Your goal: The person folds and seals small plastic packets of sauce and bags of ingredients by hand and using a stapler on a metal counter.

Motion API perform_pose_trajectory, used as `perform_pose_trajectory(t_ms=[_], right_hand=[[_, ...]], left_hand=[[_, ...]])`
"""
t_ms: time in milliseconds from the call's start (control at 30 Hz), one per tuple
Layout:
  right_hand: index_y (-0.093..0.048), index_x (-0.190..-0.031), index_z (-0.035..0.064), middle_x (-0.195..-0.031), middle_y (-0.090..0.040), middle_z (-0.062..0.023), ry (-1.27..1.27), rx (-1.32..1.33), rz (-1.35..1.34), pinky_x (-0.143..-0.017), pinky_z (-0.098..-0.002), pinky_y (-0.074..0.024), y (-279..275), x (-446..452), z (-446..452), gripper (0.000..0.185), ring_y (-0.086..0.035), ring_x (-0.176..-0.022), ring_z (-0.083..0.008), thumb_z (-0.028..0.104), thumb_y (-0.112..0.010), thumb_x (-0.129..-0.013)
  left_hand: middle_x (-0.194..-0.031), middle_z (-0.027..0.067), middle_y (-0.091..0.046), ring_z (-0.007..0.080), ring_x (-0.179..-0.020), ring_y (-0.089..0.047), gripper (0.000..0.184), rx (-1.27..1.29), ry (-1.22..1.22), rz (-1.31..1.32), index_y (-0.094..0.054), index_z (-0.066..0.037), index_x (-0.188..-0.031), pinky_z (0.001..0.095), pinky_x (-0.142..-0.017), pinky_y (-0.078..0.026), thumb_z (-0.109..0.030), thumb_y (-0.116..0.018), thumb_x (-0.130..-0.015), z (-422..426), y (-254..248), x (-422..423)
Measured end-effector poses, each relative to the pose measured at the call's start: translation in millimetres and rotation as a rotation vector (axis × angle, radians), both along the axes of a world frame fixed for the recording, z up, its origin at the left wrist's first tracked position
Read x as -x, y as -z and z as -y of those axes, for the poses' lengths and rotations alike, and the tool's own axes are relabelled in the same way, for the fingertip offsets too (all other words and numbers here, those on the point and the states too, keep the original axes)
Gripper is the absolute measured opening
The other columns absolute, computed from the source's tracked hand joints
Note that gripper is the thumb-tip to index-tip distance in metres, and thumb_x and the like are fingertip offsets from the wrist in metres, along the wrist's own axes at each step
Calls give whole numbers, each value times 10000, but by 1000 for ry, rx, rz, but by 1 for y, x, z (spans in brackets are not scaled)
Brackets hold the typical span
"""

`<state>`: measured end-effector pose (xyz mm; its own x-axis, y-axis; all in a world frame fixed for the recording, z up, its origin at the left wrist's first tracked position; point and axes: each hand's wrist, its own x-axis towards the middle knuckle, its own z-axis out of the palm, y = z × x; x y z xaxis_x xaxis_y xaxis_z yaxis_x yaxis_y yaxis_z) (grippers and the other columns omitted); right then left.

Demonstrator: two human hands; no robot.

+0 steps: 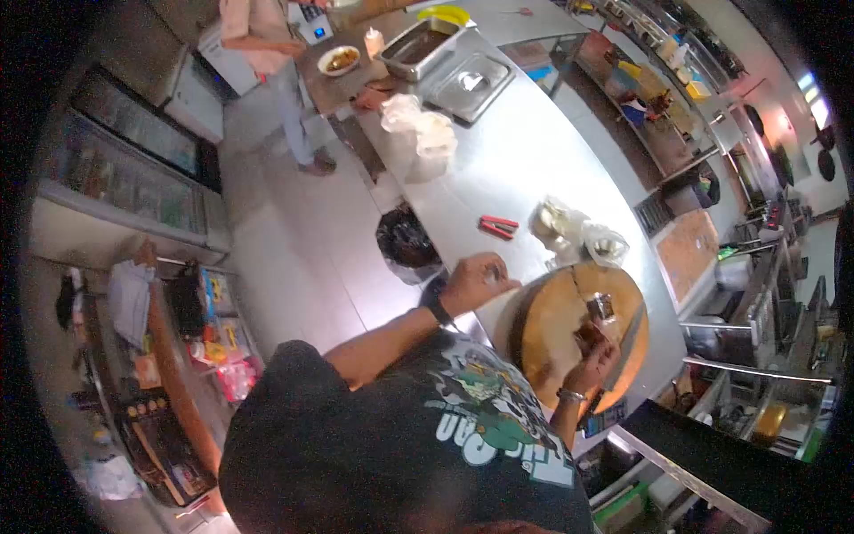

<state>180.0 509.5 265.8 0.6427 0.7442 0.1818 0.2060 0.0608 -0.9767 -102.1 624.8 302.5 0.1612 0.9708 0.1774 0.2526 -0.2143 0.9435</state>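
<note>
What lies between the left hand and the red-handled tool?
Nothing in the head view: only a short, bare stretch of steel counter shows between the left hand and the red-handled tool.

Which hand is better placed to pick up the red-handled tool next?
Left, I'd judge: the left hand is nearer the red-handled tool and seems empty. The right hand is farther off, over the round board, with a small shiny item at its fingertips.

Stretches left arm (382, 345) forward on the left, with left hand (479, 281) curled inward; extends right hand (594, 360) on the right, slightly nearer and partly curled
</note>
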Motion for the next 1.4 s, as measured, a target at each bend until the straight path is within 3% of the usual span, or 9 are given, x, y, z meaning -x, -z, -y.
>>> perform_pose_trajectory(t_ms=[100,233,300,667,1000,1067,1200,1267,1400], right_hand=[[-527,-1258,32,-1055,-681,-129,-342,0,-473,-759,-368,-583,-65,37,-32,296,-683,-920,-226,215,-525,-1025],[-488,-1361,63,-1046,-685,-136,-546,-49,-572,-745,-384,-590,-114,81,-68,372,-694,-908,-225,198,-536,-1017],[-527,-1330,15,-1085,-687,-128,-707,186,-435,-811,-323,-584,-137,93,-79,341,-693,-936,-210,127,-539,-1008],[-603,-1198,-44,-1118,-691,-140,-980,259,79,-926,-308,-524,-154,132,-114,374,-673,-1028,-215,-109,-526,-837],[-707,-990,42,-945,-723,-123,-1001,403,440,-696,-321,-556,-169,148,-118,157,-722,-815,-241,50,-641,-847],[-704,-969,-3,-713,-703,-87,-1041,169,690,-559,-285,-523,-168,150,-120,156,-667,-585,-129,70,-566,-960],[-711,-954,25,-721,-705,-92,-1102,198,787,-567,-286,-524,-173,151,-124,138,-678,-590,-151,88,-589,-942],[-721,-957,108,-896,-714,-111,-1132,238,974,-694,-387,-562,-179,151,-128,150,-695,-767,-309,110,-687,-811],[-674,-1085,65,-914,-714,-95,-1207,295,814,-692,-353,-560,-182,145,-126,319,-710,-781,-255,76,-755,-777]], left_hand=[[-702,20,-618,95,-619,-555,287,-25,-69,76,-626,-66,-725,272,-575,-462,-218,-869,-731,-10,-1,6],[-690,60,-627,138,-619,-586,316,-11,-119,57,-619,-42,-716,294,-587,-479,-250,-853,-754,-12,-22,14],[-683,66,-622,140,-612,-586,320,-46,-147,82,-617,-41,-713,297,-585,-479,-254,-851,-755,-13,-17,13],[-694,98,-604,187,-628,-602,325,-145,-103,93,-613,-33,-787,332,-592,-478,-292,-809,-794,-8,-13,27],[-778,150,-615,335,-742,-622,316,-218,-76,44,-597,-37,-816,404,-675,-494,-308,-759,-800,-8,2,24],[-785,148,-612,363,-769,-610,300,-266,-60,34,-593,-42,-817,423,-695,-492,-300,-747,-805,-11,10,23],[-746,148,-577,374,-741,-579,294,-354,-45,-15,-567,-44,-815,452,-668,-463,-281,-742,-797,-11,12,21],[-781,145,-597,384,-758,-577,283,-341,-29,-24,-585,-44,-838,466,-689,-469,-282,-735,-801,-8,12,18],[-788,167,-602,380,-788,-595,280,-409,-47,-26,-590,-35,-887,473,-703,-468,-267,-717,-797,-7,9,14]])
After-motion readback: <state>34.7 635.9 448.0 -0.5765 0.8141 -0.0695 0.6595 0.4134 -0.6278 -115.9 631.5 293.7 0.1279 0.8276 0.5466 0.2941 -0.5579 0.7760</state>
